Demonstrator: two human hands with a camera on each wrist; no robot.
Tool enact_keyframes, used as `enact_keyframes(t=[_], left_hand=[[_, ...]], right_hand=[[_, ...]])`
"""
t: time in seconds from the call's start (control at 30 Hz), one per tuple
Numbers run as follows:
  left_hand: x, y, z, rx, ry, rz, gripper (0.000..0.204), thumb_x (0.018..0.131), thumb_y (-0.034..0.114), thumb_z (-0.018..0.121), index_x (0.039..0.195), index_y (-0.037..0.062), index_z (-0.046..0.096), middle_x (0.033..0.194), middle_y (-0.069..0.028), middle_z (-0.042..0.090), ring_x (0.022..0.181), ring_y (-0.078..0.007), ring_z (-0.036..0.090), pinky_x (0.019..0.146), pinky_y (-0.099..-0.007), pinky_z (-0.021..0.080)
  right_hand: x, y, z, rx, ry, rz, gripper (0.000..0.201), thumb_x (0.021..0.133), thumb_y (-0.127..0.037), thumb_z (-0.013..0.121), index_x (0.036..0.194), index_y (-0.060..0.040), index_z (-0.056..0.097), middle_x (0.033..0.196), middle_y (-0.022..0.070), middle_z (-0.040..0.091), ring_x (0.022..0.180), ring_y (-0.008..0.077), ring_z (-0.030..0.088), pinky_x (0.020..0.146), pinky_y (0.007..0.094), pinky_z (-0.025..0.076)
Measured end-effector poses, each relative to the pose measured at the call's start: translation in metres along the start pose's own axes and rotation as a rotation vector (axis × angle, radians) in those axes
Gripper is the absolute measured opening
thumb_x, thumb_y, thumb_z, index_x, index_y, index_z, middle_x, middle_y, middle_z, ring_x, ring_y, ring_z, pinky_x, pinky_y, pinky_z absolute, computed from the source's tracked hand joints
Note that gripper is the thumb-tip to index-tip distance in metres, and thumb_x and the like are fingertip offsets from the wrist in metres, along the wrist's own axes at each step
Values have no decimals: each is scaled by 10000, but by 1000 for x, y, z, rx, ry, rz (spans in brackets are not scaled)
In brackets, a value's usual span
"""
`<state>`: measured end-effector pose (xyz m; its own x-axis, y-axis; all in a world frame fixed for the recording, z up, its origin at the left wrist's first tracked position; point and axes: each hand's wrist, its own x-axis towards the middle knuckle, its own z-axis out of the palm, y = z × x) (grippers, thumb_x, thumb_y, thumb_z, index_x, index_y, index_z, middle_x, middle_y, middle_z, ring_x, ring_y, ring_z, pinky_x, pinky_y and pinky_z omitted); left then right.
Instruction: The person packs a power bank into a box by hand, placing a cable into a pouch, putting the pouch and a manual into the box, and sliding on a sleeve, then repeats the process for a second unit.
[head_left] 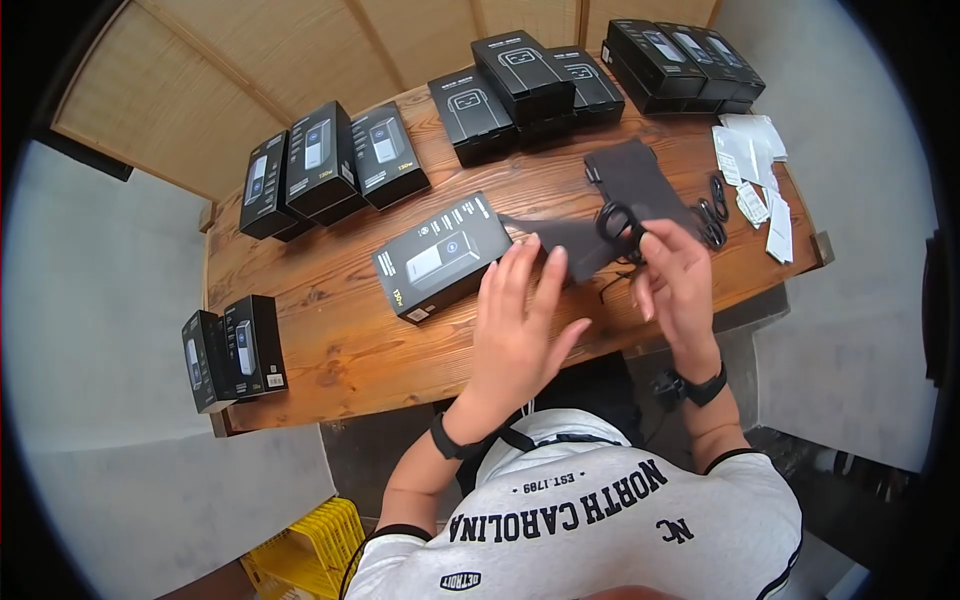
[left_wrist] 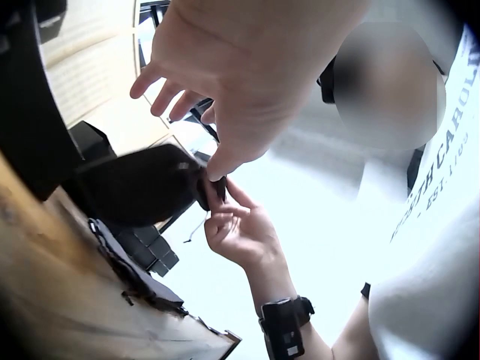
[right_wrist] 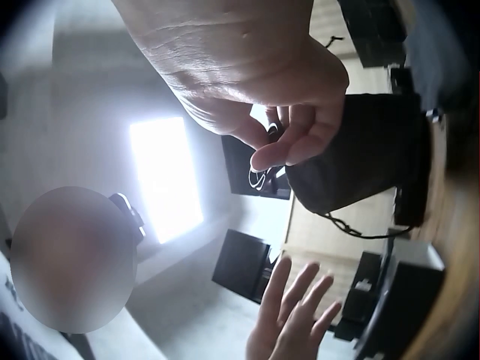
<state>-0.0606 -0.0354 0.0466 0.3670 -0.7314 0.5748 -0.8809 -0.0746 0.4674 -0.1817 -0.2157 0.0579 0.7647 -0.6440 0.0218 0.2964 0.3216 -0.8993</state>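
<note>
My right hand [head_left: 675, 275] pinches a coiled black cable [head_left: 612, 218] at the mouth of a dark drawstring pouch [head_left: 578, 245]. The pouch stretches out between my two hands, its cord [right_wrist: 356, 231] dangling in the right wrist view. My left hand [head_left: 522, 325] has its fingers straight and spread, the fingertips beside the near end of the pouch. Just left of it lies a black printed box [head_left: 435, 262] with a picture of a silver device. Behind my right hand, a second dark pouch [head_left: 640, 180] lies flat on the wooden table [head_left: 330, 345].
Black boxes stand at the back left [head_left: 320, 160], back middle [head_left: 520, 85] and back right [head_left: 680, 65]. Two more boxes [head_left: 250, 345] stand at the left front corner. Black cables [head_left: 712, 212] and white paper slips [head_left: 752, 200] lie on the right. A yellow crate [head_left: 310, 555] is below.
</note>
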Motion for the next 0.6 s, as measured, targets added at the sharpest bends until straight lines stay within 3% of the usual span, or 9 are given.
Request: enact_keyframes(t=[0.03,0.13,0.17,0.3,0.4,0.47,0.5,0.53,0.6], left_hand=[[8,9,3,23,117,7,694,773,111,827,1410,45,556,1425,-199,528,1272,-410,530,1053,-512,436],[4,-6,2,199,226,132,505,763,125,783,1261,109,698,1271,-140,633,1160,-349,611,1004,-508,479],[6,-6,-2,177,288,126,370,740,106,764,1110,118,767,1094,-88,690,1022,-315,650,907,-464,524],[7,-11,-26,-2,235,131,288,753,-13,818,1031,17,747,859,-97,696,733,-243,658,630,-315,511],[3,-17,-34,-113,236,43,303,752,-31,822,1042,11,745,841,-111,703,718,-228,662,613,-301,507],[1,-19,-42,-137,217,13,312,749,-41,826,1046,7,743,843,-121,715,721,-216,668,613,-292,508],[0,-19,-44,-159,209,4,306,752,-39,825,1043,6,743,850,-121,716,721,-213,669,614,-292,509],[0,-19,-45,-182,200,-5,299,756,-36,824,1040,6,743,857,-121,718,722,-210,669,614,-291,510],[0,-18,-46,-182,190,15,304,749,-36,826,1036,12,742,871,-114,724,731,-220,668,628,-294,515]], right_hand=[[-4,1,8,29,-42,5,210,1003,-90,623,1150,58,625,1023,96,713,462,100,549,400,222,405],[-16,-1,24,-37,-99,14,203,998,-80,628,1147,57,625,910,98,709,464,89,549,418,211,404],[-17,-1,24,-95,-114,2,201,990,-68,638,1149,55,634,866,90,698,468,78,545,431,204,401],[-18,-3,18,-230,-164,-9,188,978,-46,656,1146,37,671,878,66,696,517,51,544,462,194,405],[-13,-12,17,-324,-129,-117,181,938,-20,691,1115,13,707,904,65,706,634,74,603,517,201,449],[-2,-20,16,-798,-239,-630,195,890,11,713,1081,-10,740,921,75,713,764,118,648,597,245,502],[-4,-28,22,-863,-259,-599,208,833,5,752,1039,-27,753,922,103,705,807,198,671,649,312,528],[-3,-35,24,-863,-260,-599,208,833,5,752,1039,-27,753,922,103,705,807,198,671,649,312,528],[0,-44,25,-1156,-497,-735,212,808,-30,777,1017,-35,745,933,106,694,791,250,663,668,350,525]])
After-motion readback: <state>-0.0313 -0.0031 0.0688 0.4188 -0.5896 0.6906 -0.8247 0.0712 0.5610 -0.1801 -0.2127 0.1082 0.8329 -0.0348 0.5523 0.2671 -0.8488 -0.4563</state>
